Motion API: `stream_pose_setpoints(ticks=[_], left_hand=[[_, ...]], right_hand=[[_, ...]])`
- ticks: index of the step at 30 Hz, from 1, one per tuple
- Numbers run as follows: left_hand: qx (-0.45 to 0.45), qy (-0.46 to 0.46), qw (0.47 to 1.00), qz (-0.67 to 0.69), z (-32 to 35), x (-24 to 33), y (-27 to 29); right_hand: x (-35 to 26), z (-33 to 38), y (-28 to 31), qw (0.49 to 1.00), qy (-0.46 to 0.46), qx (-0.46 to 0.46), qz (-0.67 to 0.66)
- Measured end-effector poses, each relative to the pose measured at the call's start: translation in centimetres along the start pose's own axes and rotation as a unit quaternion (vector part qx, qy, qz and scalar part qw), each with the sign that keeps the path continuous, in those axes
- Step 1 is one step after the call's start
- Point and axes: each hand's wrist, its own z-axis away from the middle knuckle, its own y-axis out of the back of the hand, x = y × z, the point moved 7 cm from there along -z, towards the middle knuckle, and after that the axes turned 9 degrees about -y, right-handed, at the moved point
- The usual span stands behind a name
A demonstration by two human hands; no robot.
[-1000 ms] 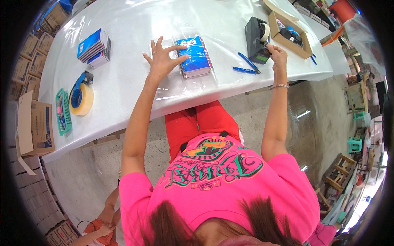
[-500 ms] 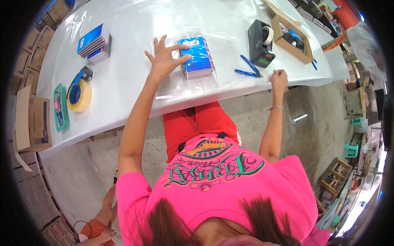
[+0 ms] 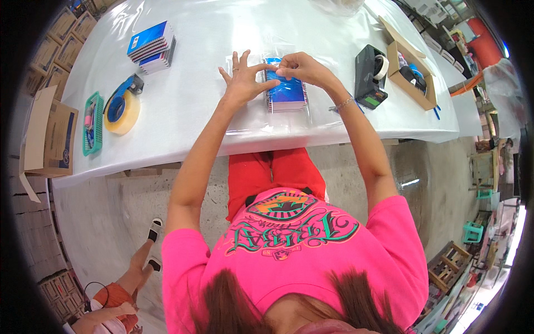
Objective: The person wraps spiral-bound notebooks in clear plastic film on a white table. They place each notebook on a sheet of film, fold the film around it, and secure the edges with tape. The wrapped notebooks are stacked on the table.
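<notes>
A small stack of blue-covered spiral notebooks [image 3: 287,96] lies before me on the table, within clear plastic film [image 3: 245,123]. My left hand [image 3: 243,80] rests at its left side, thumb and forefinger extended onto the top cover and the other fingers spread. Over the upper part of the cover, my right hand [image 3: 305,69] is closed in a pinch beside the left fingertips. Whatever sits between those right fingers is too small to make out. Blue-handled cutters [image 3: 359,104] are mostly hidden behind my right wrist.
Right of the stack stand a black tape dispenser [image 3: 366,78] and an open cardboard box [image 3: 427,101]. More notebooks [image 3: 151,43], a tape gun [image 3: 123,114] and a green basket [image 3: 94,133] are to the left. A carton [image 3: 58,139] adjoins the table's left edge; another person [image 3: 114,300] is lower left.
My right hand has moved from beside the tape dispenser leftward onto the notebook stack, meeting my left hand. The left hand keeps its place on the stack. The whole view has shifted slightly.
</notes>
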Motion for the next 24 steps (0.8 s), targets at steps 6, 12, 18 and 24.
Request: stream_pose_setpoints(ticks=[6, 12, 18, 24], left_hand=[[0.006, -0.005, 0.994, -0.109, 1.7, 1.9, -1.6], [0.016, 0.077, 0.984, 0.159, 3.2, 0.2, -5.8], [0.045, 0.171, 0.969, 0.175, 1.2, 0.1, -4.8], [0.158, 0.128, 0.873, 0.443, 1.3, 1.5, -4.6]], right_hand=[[-0.3, -1.9, -0.6, 0.992, -0.063, -0.051, 0.100], [0.3, 0.1, 1.1, 0.953, -0.119, 0.108, 0.257], [5.0, 4.6, 0.6, 0.955, -0.144, 0.216, -0.146], [4.5, 5.8, -2.3, 0.913, -0.057, 0.137, -0.380]])
